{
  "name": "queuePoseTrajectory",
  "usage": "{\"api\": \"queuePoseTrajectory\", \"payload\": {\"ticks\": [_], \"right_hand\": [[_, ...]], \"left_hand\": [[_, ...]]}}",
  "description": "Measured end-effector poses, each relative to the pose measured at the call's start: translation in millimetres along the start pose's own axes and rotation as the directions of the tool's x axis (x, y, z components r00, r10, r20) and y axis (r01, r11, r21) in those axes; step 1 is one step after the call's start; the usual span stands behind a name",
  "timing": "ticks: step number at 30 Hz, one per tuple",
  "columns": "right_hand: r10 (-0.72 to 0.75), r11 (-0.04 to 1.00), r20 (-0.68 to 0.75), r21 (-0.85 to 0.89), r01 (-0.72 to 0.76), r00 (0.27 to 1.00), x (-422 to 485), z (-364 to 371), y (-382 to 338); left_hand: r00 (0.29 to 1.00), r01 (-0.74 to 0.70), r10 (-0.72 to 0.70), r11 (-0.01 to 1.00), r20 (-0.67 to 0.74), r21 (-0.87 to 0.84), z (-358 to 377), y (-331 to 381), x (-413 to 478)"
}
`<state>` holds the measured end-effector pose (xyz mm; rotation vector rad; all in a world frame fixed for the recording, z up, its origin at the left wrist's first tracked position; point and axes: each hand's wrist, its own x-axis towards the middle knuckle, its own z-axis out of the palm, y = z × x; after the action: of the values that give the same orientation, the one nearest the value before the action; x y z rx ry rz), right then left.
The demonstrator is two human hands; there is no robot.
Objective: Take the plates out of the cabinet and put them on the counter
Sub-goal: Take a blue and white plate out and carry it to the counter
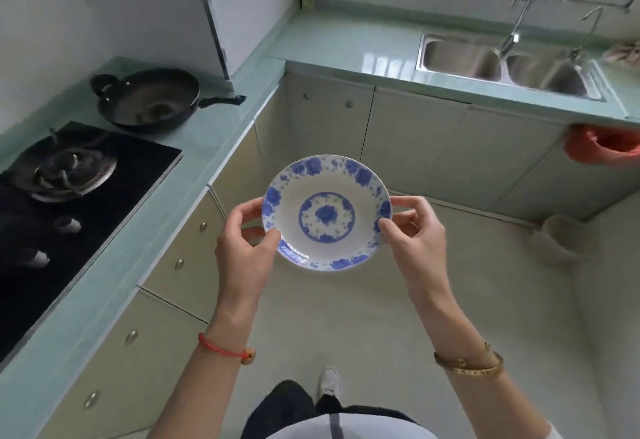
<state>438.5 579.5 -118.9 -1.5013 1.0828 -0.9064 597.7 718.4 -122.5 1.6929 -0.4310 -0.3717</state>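
Fingers of both hands pinch plate rim, opposite sides.

Pale green L-shaped counter is carrying a black pan on its left run, just beyond the inset gas hob; a steel double sink is occupying the far run.

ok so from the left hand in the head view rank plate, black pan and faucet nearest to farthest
1. plate, held at its rim by the left hand.
2. black pan, on the counter ahead to the left.
3. faucet, over the sink at the far right.
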Motion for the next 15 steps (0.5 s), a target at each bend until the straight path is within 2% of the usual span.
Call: {"api": "queuePoseTrajectory", "payload": {"ticks": [9,15], "right_hand": [[0.026,1.000,-0.028,0.000,-0.026,0.999,175,44,-3],[0.033,0.999,-0.094,-0.007,-0.034,0.995,310,89,-10]], "left_hand": [[0.998,-0.032,0.033,0.999,0.051,-0.031,90,10,164],[0.992,-0.053,0.056,0.998,0.109,-0.036,155,22,307]]}}
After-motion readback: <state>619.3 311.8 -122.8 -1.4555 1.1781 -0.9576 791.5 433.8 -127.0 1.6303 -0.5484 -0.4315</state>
